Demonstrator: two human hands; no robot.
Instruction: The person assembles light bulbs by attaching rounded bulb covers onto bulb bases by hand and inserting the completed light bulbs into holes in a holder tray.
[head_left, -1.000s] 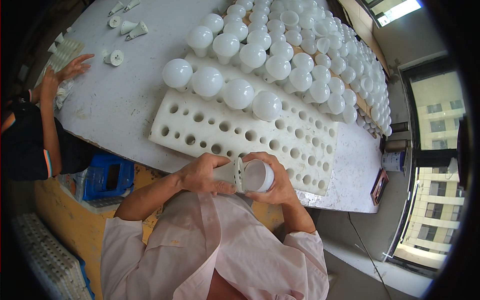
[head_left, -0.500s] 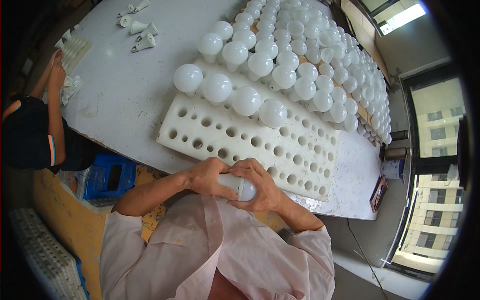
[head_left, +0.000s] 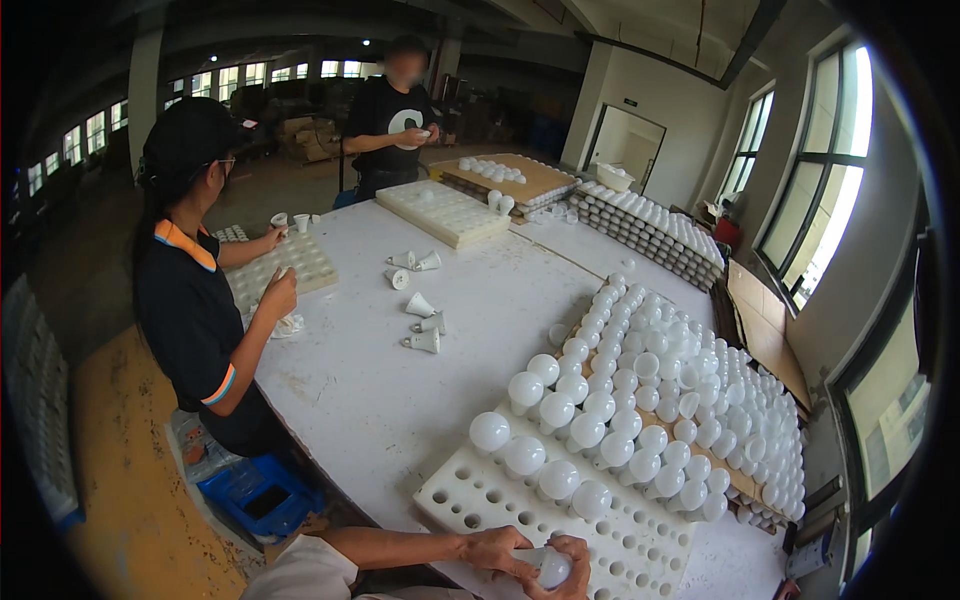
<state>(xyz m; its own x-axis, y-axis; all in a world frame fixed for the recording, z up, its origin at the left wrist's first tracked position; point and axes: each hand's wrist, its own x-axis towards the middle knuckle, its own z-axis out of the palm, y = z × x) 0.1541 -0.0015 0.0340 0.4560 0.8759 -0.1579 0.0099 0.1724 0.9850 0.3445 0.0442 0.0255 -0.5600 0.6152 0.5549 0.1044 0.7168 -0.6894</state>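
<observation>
Both my hands are closed around one light bulb [head_left: 552, 567] with a white rounded dome, low at the front edge of the table. My left hand [head_left: 497, 551] grips the base side of the bulb, while my right hand [head_left: 572, 572] wraps the dome side. Part of the bulb is covered by my fingers. Just beyond my hands lies a white foam tray [head_left: 497, 507] full of round holes, its near rows bare. Several white bulbs [head_left: 526, 456] stand dome-up in its far rows.
A dense mass of bulb domes [head_left: 690, 400] covers the right side. Several loose bulb housings [head_left: 421, 342] lie mid-table. At left, a co-worker [head_left: 185, 300] handles parts over another foam tray [head_left: 310, 265]; a second person [head_left: 390, 130] stands at the far end. A blue bin [head_left: 262, 500] sits below the table.
My view has swung up and left, bringing the co-workers and far table into sight. My hands now appear lower in the picture, both still on the light bulb.
</observation>
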